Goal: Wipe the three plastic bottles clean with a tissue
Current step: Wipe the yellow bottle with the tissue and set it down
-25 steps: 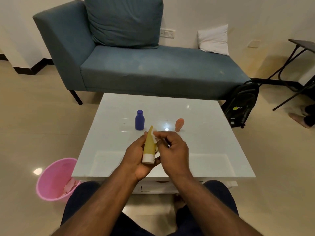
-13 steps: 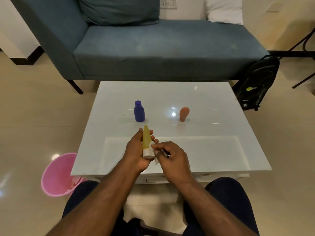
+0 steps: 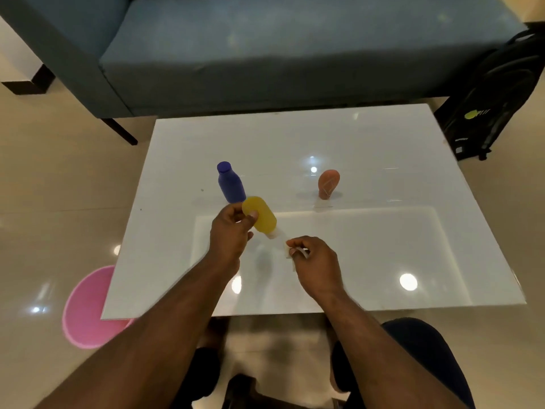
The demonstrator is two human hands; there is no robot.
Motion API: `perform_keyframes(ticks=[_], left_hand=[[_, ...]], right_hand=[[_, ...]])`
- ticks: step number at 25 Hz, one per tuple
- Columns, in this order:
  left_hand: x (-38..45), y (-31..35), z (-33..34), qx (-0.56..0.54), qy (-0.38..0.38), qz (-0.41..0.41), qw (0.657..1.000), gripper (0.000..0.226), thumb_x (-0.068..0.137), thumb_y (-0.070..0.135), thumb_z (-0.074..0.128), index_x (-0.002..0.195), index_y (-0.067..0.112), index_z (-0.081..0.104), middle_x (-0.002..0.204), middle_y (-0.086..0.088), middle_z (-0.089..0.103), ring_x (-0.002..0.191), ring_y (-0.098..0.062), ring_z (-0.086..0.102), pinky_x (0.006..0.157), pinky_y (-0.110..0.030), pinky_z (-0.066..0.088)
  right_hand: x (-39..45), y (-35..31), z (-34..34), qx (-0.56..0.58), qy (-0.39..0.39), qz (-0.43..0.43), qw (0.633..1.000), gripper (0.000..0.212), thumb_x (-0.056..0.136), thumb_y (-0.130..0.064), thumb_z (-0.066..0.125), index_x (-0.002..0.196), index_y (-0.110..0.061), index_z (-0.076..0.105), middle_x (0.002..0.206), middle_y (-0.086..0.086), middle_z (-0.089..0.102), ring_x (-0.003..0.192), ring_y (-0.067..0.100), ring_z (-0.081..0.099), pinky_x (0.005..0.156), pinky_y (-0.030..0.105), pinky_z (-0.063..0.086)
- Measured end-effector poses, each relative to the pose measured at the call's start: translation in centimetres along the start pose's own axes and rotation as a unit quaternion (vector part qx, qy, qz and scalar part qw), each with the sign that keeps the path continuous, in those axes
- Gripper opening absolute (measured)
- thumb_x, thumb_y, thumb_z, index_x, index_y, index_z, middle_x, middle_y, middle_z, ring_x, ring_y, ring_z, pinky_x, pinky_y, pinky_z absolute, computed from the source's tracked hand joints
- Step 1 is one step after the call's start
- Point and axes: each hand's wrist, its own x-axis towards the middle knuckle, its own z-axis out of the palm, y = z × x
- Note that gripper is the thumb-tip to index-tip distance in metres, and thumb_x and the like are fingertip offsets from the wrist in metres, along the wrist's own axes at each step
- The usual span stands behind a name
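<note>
My left hand (image 3: pixel 231 231) grips a yellow plastic bottle (image 3: pixel 261 214) with its white cap pointing down toward the table, just in front of a dark blue bottle (image 3: pixel 231 183) that stands upright. An orange bottle (image 3: pixel 328 183) stands cap-down to the right. A little to the right of the yellow bottle's cap, my right hand (image 3: pixel 315 261) pinches a small white tissue (image 3: pixel 287 250) and is apart from the bottle.
The bottles stand on a glossy white low table (image 3: pixel 383 237). A pink bin (image 3: pixel 88 308) sits on the floor at the table's near left corner. A blue sofa (image 3: pixel 265 54) lies behind, with a black backpack (image 3: pixel 495 95) at the far right.
My left hand carried the yellow bottle forward over the table beside the blue bottle. My right hand with the tissue came off the bottle. The view tilted down.
</note>
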Motion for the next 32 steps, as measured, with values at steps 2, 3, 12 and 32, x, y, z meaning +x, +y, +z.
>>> perform_keyframes(ticks=[2,3,12,32], left_hand=[[2.4,0.3,1.5,0.069,0.006,0.053,0.996,0.018,0.095,0.016,0.069,0.112,0.021,0.066,0.106,0.004,0.071,0.102,-0.016,0.067,0.088,-0.032,0.056],[3.6,0.3,2.2,0.1,0.007,0.075,0.992,0.018,0.095,0.015,0.069,0.112,0.021,0.066,0.105,0.006,0.071,0.1,-0.015,0.067,0.087,-0.03,0.056],[10.1,0.4,5.4,0.212,-0.002,0.156,0.965,0.02,0.095,0.015,0.069,0.114,0.018,0.068,0.108,0.005,0.073,0.1,-0.011,0.068,0.081,-0.015,0.051],[10.4,-0.2,5.1,0.218,-0.019,0.112,0.969,0.051,0.089,0.013,0.077,0.134,0.021,0.056,0.129,0.007,0.062,0.115,-0.015,0.062,0.097,-0.031,0.052]], right_hand=[[1.5,0.6,-0.3,-0.018,0.005,-0.001,1.0,0.017,0.089,-0.011,0.062,0.103,-0.017,0.071,0.105,-0.004,0.067,0.096,0.01,0.06,0.089,0.023,0.049],[2.0,0.8,-0.2,-0.022,0.001,0.004,1.0,0.017,0.09,-0.011,0.062,0.104,-0.017,0.07,0.106,-0.004,0.066,0.097,0.01,0.06,0.091,0.024,0.05],[3.0,1.8,0.4,0.011,-0.041,0.023,0.999,0.019,0.089,-0.009,0.061,0.095,-0.024,0.071,0.097,-0.014,0.065,0.089,0.002,0.06,0.079,0.015,0.05],[3.1,1.6,0.3,0.014,-0.054,0.027,0.998,0.015,0.09,-0.012,0.062,0.098,-0.022,0.07,0.103,-0.01,0.066,0.092,0.003,0.058,0.083,0.012,0.046]])
